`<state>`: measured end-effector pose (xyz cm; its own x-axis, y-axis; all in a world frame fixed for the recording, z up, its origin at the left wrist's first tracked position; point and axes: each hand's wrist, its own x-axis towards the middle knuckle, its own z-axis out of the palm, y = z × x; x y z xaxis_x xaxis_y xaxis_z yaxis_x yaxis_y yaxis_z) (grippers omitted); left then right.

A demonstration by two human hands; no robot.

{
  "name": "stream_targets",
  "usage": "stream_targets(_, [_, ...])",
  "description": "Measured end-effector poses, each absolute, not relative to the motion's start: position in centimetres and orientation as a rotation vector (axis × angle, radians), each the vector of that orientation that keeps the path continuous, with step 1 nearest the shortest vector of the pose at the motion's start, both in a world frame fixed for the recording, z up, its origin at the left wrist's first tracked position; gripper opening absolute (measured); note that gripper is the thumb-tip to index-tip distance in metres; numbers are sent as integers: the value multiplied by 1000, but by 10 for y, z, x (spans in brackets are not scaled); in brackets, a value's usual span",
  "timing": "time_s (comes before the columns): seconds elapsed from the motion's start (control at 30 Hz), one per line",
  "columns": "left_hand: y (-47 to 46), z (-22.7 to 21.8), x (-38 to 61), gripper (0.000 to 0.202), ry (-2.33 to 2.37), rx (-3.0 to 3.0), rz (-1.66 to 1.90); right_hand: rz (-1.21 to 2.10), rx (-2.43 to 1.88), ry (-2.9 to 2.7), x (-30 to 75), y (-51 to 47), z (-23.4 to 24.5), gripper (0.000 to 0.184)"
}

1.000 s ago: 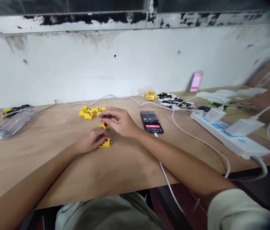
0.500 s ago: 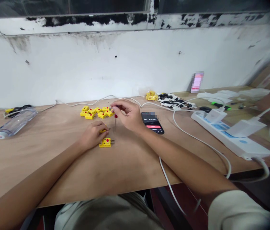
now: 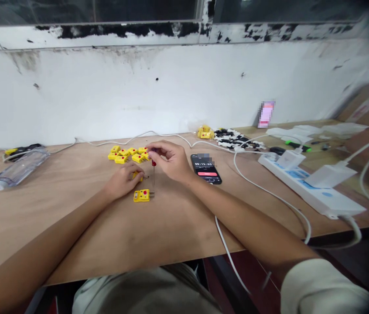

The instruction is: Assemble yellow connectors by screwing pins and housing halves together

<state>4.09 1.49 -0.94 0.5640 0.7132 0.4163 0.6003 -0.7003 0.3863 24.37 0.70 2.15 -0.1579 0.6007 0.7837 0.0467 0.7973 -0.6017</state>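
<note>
My right hand (image 3: 170, 160) is closed on the red handle of a thin screwdriver (image 3: 153, 164), held upright with its shaft pointing down at the table. To its left, my left hand (image 3: 124, 179) pinches a yellow connector plug (image 3: 138, 175), mostly covered by the fingers; small metal bits show at its right side. Just below lies another yellow connector plug (image 3: 141, 195) with a red dot and metal pins facing right. Behind both hands, several yellow connector plugs (image 3: 121, 159) with red dots are grouped on the wooden table (image 3: 112, 235).
A phone (image 3: 206, 169) showing a timer lies right of my right hand. Farther right are a white power strip (image 3: 318, 192) with chargers and loose white cables. A clear bottle (image 3: 21, 168) lies at left. Bagged yellow plugs (image 3: 205, 132) and black-and-white parts (image 3: 232, 138) lie near the wall.
Both hands, with the screwdriver and plug, appear slightly farther left, largely along with the whole view. The screwdriver stays upright, and my left hand uncovers more of the lower plug.
</note>
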Motion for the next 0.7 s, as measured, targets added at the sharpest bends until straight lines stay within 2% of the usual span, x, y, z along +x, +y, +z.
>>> stream_targets(0.1, [2,-4,30,24,926,2580,771,669,-479,-1635,239,3,21,24])
stream_targets(0.23, [-13,-3,22,25,732,2671,653,691,-434,-1650,232,-3,20,16])
stream_targets(0.37, [-15,-6,25,34,725,2759,583,659,-443,-1691,228,-8,18,11])
stream_targets(0.7, [-15,-9,31,27,769,2767,560,613,-451,-1715,226,-9,14,11])
